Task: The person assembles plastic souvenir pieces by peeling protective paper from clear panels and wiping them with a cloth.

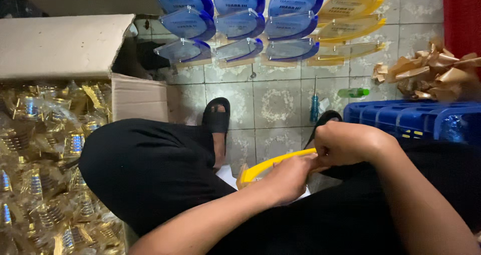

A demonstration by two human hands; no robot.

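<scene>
Both the left hand [288, 177] and right hand [343, 145] are closed on the yellow curved piece [265, 166], so a firm, steady grip near its edge seems best.

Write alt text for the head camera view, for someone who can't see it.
Both hands, the left hand and right hand, grip a curved yellow plastic piece over the lap. Blue and yellow plaques lie in rows on the tiled floor ahead.

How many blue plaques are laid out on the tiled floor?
9 blue plaques, in three columns of three at the top, left of the yellow plaques. More may lie beyond the frame's top edge.
</scene>
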